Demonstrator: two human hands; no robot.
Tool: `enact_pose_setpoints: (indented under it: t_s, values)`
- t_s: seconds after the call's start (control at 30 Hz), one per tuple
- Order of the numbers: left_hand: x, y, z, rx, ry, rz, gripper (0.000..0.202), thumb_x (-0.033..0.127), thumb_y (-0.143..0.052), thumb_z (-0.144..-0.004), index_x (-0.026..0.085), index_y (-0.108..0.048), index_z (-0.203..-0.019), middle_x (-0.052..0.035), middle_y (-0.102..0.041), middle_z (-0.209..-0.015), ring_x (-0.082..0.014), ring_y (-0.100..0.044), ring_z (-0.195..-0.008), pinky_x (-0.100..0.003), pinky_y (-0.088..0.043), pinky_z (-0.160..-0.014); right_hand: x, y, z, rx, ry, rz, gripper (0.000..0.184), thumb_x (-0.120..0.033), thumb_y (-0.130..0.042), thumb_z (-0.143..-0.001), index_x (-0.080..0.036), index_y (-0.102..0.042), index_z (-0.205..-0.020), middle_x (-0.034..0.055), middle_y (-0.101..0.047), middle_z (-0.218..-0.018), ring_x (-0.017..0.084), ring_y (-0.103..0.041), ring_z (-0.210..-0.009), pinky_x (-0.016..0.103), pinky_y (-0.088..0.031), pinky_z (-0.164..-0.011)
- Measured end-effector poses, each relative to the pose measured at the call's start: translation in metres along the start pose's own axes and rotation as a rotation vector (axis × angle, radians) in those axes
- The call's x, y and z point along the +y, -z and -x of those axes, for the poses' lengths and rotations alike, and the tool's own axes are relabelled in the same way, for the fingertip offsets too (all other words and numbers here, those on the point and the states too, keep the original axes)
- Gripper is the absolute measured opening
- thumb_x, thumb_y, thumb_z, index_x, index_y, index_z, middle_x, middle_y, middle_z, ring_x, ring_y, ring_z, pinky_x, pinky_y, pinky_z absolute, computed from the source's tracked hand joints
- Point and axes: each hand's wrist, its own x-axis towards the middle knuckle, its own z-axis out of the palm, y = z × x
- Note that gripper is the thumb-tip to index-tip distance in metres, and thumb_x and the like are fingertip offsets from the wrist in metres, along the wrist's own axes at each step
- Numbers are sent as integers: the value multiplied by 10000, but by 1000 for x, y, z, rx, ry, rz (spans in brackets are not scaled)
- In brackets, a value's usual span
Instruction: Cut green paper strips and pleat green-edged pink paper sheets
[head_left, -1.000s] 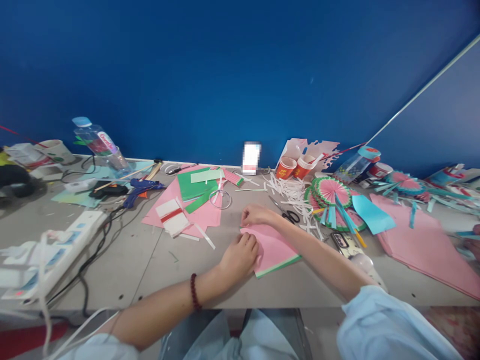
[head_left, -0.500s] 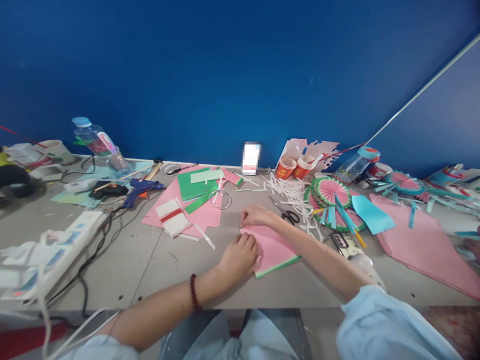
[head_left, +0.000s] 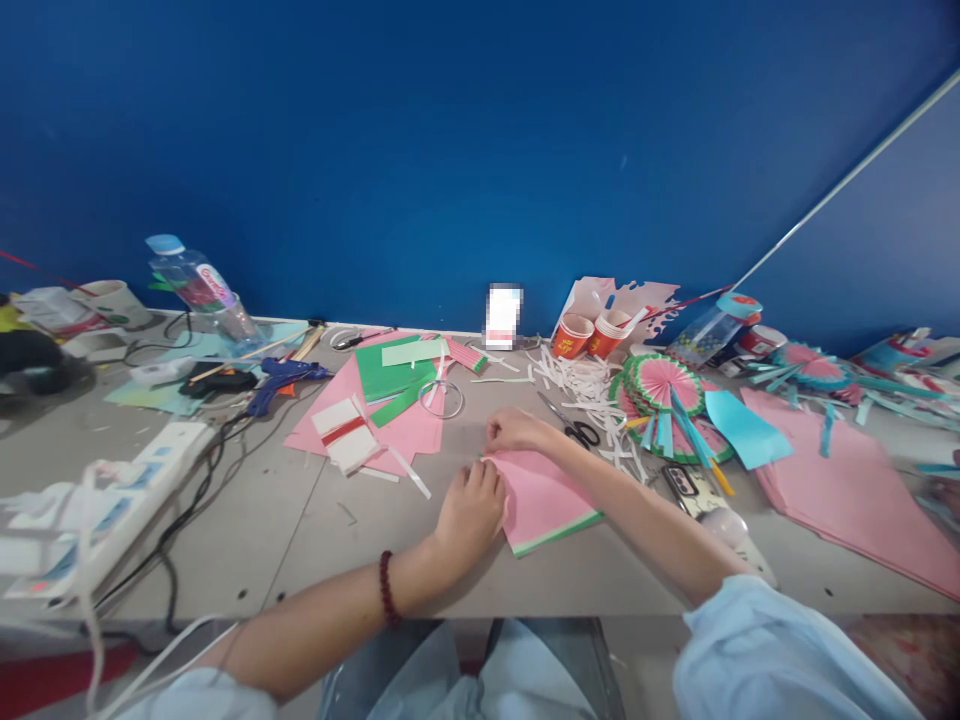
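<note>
A sheet of pink paper [head_left: 546, 505] with a green and white strip along its near edge lies on the table in front of me. My left hand [head_left: 472, 505], a dark red bead bracelet on its wrist, has its fingers curled at the paper's left edge. Just beyond it, my right hand [head_left: 516, 430] reaches across the sheet with fingers bent together at the far left corner. Both hands appear to pinch the paper's border, though the fingertips are partly hidden. Black-handled scissors [head_left: 582, 433] rest to the right of my right hand.
Pink and green papers with a white-and-red packet [head_left: 345, 435] lie left. A blue glue gun [head_left: 281, 380], a power strip [head_left: 112, 515] and cables sit farther left. Rightward are paper shreds [head_left: 581, 380], red cups [head_left: 572, 337], a pleated fan [head_left: 664, 383] and a phone [head_left: 682, 485].
My left hand has shifted slightly left and away from me along the paper's edge, uncovering more of the sheet. My right hand stays at the far corner, moved only a little.
</note>
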Motion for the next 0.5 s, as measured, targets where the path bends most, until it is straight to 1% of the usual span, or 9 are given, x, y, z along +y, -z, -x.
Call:
enact_pose_setpoints:
  t_s: [0.2, 0.3, 0.4, 0.5]
  values:
    - [1, -6, 2, 49, 20, -13, 357, 168, -516, -856, 45, -562, -1189, -226, -564, -1220, -298, -536, -1089, -399, -461, -816, 4, 5, 3, -57, -15, -37, 167, -331, -704, -657, -188, -677, -738, -8, -674, -686, 107, -567, -607, 183, -375, -518]
    - [2, -11, 2, 55, 30, 0, 327, 170, -527, -850, 55, -581, -1151, -222, -559, -1247, -293, -537, -1130, -391, -463, -867, 8, 8, 3, -72, 0, -36, 126, -286, -678, -679, -182, -685, -750, 0, -685, -699, 107, -577, -612, 174, -378, -517]
    - [1, -14, 1, 61, 40, 25, 281, 183, -531, -845, 73, -599, -1095, -218, -561, -1251, -291, -537, -1152, -389, -467, -887, 13, 9, 3, -86, 29, -58, 109, -257, -656, -697, -172, -688, -758, 8, -693, -718, 106, -585, -627, 164, -384, -522]
    - [0, -16, 0, 91, 40, 49, 295, 200, -535, -840, 66, -591, -1096, -230, -553, -1264, -301, -526, -1173, -395, -465, -903, 18, 10, 4, -86, 49, -90, 107, -245, -649, -702, -167, -685, -765, 9, -693, -713, 107, -592, -629, 161, -391, -526]
